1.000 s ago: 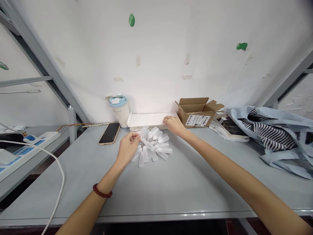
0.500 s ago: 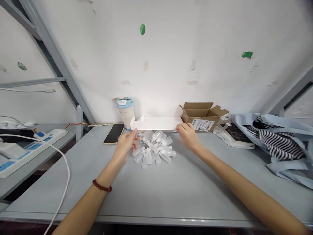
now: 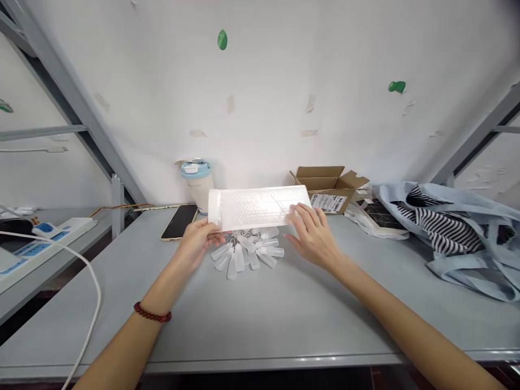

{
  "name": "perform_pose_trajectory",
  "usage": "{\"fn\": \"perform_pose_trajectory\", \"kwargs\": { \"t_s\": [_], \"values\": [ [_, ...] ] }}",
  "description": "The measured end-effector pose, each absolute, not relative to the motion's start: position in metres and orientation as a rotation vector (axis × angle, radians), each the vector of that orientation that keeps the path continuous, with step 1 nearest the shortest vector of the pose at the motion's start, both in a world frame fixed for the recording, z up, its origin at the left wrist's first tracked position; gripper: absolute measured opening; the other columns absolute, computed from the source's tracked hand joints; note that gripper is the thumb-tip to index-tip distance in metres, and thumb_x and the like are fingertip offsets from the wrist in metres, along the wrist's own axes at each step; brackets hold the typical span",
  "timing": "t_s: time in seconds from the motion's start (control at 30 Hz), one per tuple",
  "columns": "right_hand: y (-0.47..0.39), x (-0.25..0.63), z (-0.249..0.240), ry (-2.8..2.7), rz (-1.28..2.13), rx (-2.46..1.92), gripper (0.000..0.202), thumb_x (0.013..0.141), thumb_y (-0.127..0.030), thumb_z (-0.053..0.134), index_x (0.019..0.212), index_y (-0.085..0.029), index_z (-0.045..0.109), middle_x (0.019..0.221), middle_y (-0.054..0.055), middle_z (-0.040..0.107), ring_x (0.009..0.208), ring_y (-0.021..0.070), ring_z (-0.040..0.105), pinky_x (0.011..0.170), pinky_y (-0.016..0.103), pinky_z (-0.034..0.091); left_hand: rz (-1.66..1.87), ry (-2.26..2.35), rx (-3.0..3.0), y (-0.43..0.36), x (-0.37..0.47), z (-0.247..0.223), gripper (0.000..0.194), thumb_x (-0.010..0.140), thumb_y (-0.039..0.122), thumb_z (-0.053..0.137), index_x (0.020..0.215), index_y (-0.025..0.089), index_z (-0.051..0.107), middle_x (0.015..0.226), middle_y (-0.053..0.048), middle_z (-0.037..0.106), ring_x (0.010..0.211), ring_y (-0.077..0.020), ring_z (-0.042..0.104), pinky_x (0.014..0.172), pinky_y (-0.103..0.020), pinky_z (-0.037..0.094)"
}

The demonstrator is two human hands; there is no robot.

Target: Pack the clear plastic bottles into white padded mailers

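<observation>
Left hand (image 3: 197,238) is pinching the white bubble mailer (image 3: 255,207) by one end, above plastic bottles (image 3: 240,258) near the grey table's (image 3: 244,319) back edge; right hand (image 3: 314,236), thumb parted from fingers, is overlapping the other end. Positioning seems underway, next probably needing two-handed support.

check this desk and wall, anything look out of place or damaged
The wall looks patchy: tape-like scraps and green patches dot it, perhaps leftovers. On the right, the pale blue bag lies slumped, its strap trailing across the table.
</observation>
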State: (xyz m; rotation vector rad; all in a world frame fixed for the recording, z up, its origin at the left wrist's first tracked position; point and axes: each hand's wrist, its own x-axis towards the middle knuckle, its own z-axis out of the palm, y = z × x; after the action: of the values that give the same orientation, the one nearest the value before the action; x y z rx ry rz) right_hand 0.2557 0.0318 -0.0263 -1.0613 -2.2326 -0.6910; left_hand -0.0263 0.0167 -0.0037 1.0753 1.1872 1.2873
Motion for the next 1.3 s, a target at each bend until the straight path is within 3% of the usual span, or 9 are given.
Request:
{"fn": "perform_pose_trajectory", "kwargs": {
  "t_s": [0.1,0.17,0.33,0.53,0.67,0.83,1.07,1.3],
  "values": [
    [0.019,0.248,-0.025,-2.338,-0.642,-1.028,0.063,0.084,-0.037,0.05,0.137,-0.009,0.032,0.144,0.024,0.032,0.137,0.0375,0.02,0.105,0.057,0.02,1.094,1.095,1.243,0.008,-0.014,-0.002,0.01,0.069,0.023,0.062,0.072,0.014,0.063,0.07,-0.006,0.069,0.053,-0.014,0.059,0.051,-0.026,0.043],
    [0.012,0.243,-0.023,-2.381,-0.545,-1.009,0.08,0.078,-0.043,0.054,0.142,-0.009,0.021,0.147,0.025,0.024,0.138,0.0389,0.014,0.105,0.06,0.017,0.979,1.046,1.312,0.003,-0.003,-0.003,0.014,0.074,0.028,0.06,0.074,0.014,0.063,0.072,-0.008,0.07,0.053,-0.0155,0.061,0.053,-0.027,0.044],
    [0.004,0.238,-0.02,-2.381,-0.168,-1.098,0.099,0.068,-0.047,0.059,0.145,-0.012,0.006,0.138,0.022,0.036,0.127,0.037,0.034,0.102,0.059,0.022,0.837,0.935,1.414,-0.007,0.015,-0.007,0.026,0.08,0.037,0.057,0.073,0.013,0.064,0.077,-0.011,0.072,0.053,-0.0167,0.063,0.051,-0.027,0.045],
    [0.014,0.25,-0.017,-2.368,-0.141,-1.118,0.076,0.07,-0.032,0.059,0.137,-0.015,0.028,0.126,0.016,0.05,0.113,0.0304,0.046,0.094,0.045,0.033,0.907,1.042,1.428,-0.003,0.012,-0.009,0.036,0.082,0.046,0.054,0.069,0.014,0.065,0.069,-0.007,0.069,0.048,-0.0127,0.057,0.049,-0.025,0.044],
    [0.025,0.259,-0.019,-2.384,-0.151,-1.13,0.059,0.073,-0.026,0.057,0.129,-0.017,0.041,0.124,0.013,0.055,0.109,0.0282,0.05,0.094,0.042,0.03,1.125,1.3,1.394,0.008,-0.001,-0.01,0.033,0.078,0.046,0.057,0.073,0.015,0.067,0.06,-0.003,0.063,0.045,-0.0105,0.051,0.045,-0.023,0.04],
    [0.033,0.267,-0.022,-2.348,-0.154,-1.095,0.05,0.077,-0.025,0.055,0.126,-0.019,0.045,0.122,0.011,0.058,0.107,0.0259,0.053,0.095,0.041,0.028,1.134,1.576,1.672,0.017,-0.021,-0.008,0.026,0.072,0.04,0.061,0.082,0.017,0.068,0.06,0.0,0.062,0.049,-0.0115,0.052,0.046,-0.021,0.039],
    [0.039,0.273,-0.023,-2.338,-0.156,-1.094,0.044,0.078,-0.023,0.054,0.122,-0.019,0.049,0.119,0.009,0.06,0.106,0.024,0.055,0.091,0.038,0.031,0.915,1.487,1.877,0.025,-0.033,-0.025,0.038,0.075,0.042,0.058,0.104,0.018,0.065,0.057,0.002,0.056,0.052,-0.0139,0.051,0.048,-0.022,0.036],
    [0.038,0.272,-0.024,-2.355,-0.162,-1.036,0.045,0.078,-0.022,0.054,0.123,-0.019,0.048,0.117,0.01,0.061,0.102,0.0248,0.056,0.089,0.039,0.032,0.948,1.454,2.019,0.024,-0.03,-0.02,0.027,0.077,0.042,0.057,0.079,0.018,0.069,0.077,-0.003,0.067,0.061,-0.014,0.053,0.054,-0.024,0.04]
  ]
}}
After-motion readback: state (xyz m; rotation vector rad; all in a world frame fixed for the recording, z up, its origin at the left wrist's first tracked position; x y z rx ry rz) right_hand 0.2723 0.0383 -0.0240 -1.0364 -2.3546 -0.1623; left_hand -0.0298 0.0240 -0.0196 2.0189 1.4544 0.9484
